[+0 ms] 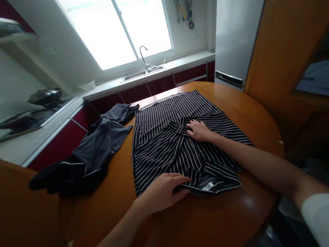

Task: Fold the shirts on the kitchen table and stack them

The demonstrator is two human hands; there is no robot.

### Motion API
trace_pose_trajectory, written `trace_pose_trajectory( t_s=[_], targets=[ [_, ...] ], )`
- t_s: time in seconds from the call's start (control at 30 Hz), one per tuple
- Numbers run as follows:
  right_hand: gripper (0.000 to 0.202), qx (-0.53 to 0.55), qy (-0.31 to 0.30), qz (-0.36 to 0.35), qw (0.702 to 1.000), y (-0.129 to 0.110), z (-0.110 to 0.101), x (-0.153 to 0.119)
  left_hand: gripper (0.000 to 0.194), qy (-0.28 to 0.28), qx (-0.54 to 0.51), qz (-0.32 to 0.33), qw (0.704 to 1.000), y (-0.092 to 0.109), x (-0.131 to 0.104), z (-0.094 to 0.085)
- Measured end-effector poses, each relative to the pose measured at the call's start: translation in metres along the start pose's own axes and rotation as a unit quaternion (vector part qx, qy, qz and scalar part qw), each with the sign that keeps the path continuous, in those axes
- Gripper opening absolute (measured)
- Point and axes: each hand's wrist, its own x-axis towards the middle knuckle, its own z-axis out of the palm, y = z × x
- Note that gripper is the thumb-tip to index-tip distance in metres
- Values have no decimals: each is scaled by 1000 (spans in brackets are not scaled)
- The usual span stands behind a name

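A black shirt with white stripes [157, 118] lies spread on the round wooden table, its collar end toward me and its sleeves folded across the body. My left hand [164, 191] is at the near edge by the collar, with the cloth between thumb and fingers. Farther up, my right hand [199, 130] rests palm down on the folded sleeves near the middle, fingers extended and slightly spread. A small pale label shows inside the collar opening.
Dark grey and black clothes with white piping [96, 146] lie heaped at the table's left side, partly over its edge. Around the wooden table [181, 236] stand a counter with a sink [134, 76], a stove with pans [44, 97] and a tall fridge [237, 17].
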Motion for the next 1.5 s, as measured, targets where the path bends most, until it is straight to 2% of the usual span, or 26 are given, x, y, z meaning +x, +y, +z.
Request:
trace_pose_trajectory(
  t_s=[0.07, 0.17, 0.27, 0.33, 0.43, 0.57, 0.63, 0.7, 0.8, 0.9, 1.03, 1.13, 1.23, 1.37, 1.5],
  targets=[
    [48, 26, 6, -24, 999, 0, -20, -2, 31, 1, -1, -5, 1000, -1, 1, 0],
    [41, 78, 38, -97, 992, -2, -63, -19, 30, -4, 3, -9, 1000, -1, 1, 0],
    [35, 143, 31, -183, 972, -7, -102, -56, 29, -4, 4, -10, 1000, 0, 1, -1],
    [36, 188, 15, -230, 955, -6, -113, -90, 27, -4, 2, -8, 1000, 1, 0, -3],
    [45, 194, -61, -251, 946, 9, -105, -144, 30, -2, 4, -31, 1000, 6, -2, -6],
    [85, 144, -122, -210, 959, 41, -73, -205, 41, -13, 11, -65, 998, 11, -4, -10],
    [85, 126, -123, -194, 965, 53, -58, -225, 35, -27, 21, -46, 998, 10, -4, -11],
    [67, 118, -84, -196, 970, 59, -45, -235, 30, -40, 32, -28, 998, 8, -5, -11],
    [37, 127, 18, -223, 966, 60, -32, -238, 25, -45, 42, -15, 998, 4, -6, -11],
    [25, 157, 81, -242, 954, 55, -28, -234, 13, -37, 46, -11, 998, 5, -8, -12],
    [16, 222, 48, -231, 946, 47, -33, -229, 13, -37, 17, -14, 999, 8, -10, -14],
    [17, 250, 27, -163, 954, 43, -34, -226, 16, -31, -18, -33, 999, 6, -11, -15],
    [21, 257, 31, -86, 962, 41, -33, -220, 21, -23, -85, -81, 993, -3, -11, -13],
    [28, 265, 30, -39, 963, 35, -35, -204, 27, -8, -218, -154, 964, -19, -6, -3],
    [29, 258, 37, -9, 965, 29, -38, -184, 35, 35, -241, -194, 950, -35, 2, 7]
  ],
)
